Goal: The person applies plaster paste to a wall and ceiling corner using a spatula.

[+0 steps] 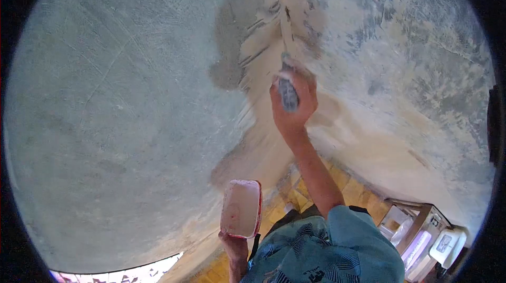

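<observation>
My right hand [296, 85] is closed around the grey, smeared handle of a putty knife [288, 95], raised against the inside corner where two walls meet. Its blade hardly shows past my fingers. Around it, the corner carries a band of pale beige putty [263, 80] with ragged dark streaks near the top. Lower down, my left hand [234, 246] grips the near end of a rectangular tub [241, 210] with a red, putty-caked rim. Whitish putty coats the inside of the tub, and it is tilted so that I look into it.
A grey-green plastered wall [121, 109] fills the left, and a patchy grey-white wall [395, 56] the right. Yellow tiles [337, 177] cover the floor below. At lower right stands a wooden-framed shelf [416, 225] holding boxes, beside a white container [447, 246].
</observation>
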The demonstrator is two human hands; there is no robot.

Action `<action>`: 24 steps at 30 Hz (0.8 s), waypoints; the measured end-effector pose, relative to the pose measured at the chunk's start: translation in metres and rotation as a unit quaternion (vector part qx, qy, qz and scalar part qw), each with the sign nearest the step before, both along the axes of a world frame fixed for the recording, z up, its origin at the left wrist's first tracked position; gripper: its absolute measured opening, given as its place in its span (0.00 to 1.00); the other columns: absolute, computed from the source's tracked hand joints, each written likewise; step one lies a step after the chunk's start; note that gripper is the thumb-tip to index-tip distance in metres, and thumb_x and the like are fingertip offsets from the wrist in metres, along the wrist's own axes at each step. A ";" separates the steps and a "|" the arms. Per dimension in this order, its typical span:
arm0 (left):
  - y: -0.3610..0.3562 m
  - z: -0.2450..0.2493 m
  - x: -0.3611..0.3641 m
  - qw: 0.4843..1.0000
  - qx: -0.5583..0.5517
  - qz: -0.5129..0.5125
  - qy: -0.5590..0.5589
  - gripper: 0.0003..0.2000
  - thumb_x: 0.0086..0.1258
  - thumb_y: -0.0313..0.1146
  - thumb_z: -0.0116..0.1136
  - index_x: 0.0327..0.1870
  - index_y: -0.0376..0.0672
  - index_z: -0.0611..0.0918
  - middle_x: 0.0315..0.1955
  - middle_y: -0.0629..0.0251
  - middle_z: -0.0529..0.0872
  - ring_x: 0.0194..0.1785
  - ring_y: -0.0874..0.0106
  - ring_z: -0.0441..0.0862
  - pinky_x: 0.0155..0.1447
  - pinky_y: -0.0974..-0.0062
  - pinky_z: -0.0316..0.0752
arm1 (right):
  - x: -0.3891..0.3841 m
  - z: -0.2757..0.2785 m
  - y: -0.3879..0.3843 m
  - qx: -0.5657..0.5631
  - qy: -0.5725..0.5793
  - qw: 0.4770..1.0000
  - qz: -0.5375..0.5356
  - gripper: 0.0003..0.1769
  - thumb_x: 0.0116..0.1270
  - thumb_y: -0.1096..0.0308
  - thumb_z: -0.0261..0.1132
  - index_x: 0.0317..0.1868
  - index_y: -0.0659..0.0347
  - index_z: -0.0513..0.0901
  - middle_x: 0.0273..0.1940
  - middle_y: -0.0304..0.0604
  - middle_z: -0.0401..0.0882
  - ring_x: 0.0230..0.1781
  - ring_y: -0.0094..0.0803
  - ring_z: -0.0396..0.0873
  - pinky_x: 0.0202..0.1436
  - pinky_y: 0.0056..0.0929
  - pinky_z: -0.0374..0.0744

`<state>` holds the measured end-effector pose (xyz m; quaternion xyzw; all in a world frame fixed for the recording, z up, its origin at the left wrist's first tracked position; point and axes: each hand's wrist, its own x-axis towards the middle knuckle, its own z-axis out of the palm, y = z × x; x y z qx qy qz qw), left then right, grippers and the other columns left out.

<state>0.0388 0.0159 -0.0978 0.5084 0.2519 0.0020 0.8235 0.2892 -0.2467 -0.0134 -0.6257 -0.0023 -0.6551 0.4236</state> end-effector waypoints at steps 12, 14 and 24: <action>0.001 -0.009 -0.001 0.993 0.110 -0.029 -0.007 0.28 0.65 0.49 0.50 0.60 0.37 0.72 0.55 0.60 0.77 0.59 0.64 0.74 0.61 0.62 0.71 | -0.090 -0.007 0.036 -0.069 0.044 0.988 0.134 0.18 0.44 0.72 0.73 0.40 0.54 0.84 0.49 0.51 0.81 0.42 0.42 0.80 0.47 0.37 0.76; -0.003 -0.006 -0.001 0.997 0.078 -0.014 -0.002 0.27 0.66 0.49 0.49 0.59 0.37 0.72 0.55 0.60 0.78 0.58 0.64 0.75 0.61 0.62 0.71 | -0.070 0.002 0.017 0.000 0.054 0.994 0.094 0.15 0.46 0.79 0.69 0.37 0.58 0.80 0.49 0.52 0.80 0.47 0.46 0.79 0.52 0.39 0.74; -0.007 -0.006 -0.007 0.992 0.121 -0.045 -0.012 0.30 0.63 0.50 0.54 0.61 0.38 0.71 0.57 0.61 0.76 0.60 0.63 0.73 0.62 0.62 0.69 | -0.011 -0.019 0.014 -0.014 0.000 0.998 0.058 0.19 0.45 0.75 0.71 0.41 0.53 0.82 0.50 0.47 0.81 0.43 0.42 0.79 0.46 0.37 0.74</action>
